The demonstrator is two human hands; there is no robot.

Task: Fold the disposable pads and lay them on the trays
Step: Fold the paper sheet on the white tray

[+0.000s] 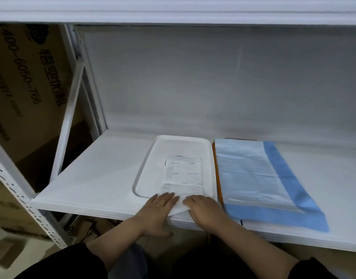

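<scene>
Two hands are pressing flat on a folded white disposable pad lying in a white rectangular plastic tray on a white shelf: the left hand and right hand are lying with straight fingers on its near edge. Just beside, a blue-bordered pad is covering an orange tray.

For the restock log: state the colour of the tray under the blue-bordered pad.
Orange tray, only its left edge showing beside the pad; head view.
</scene>
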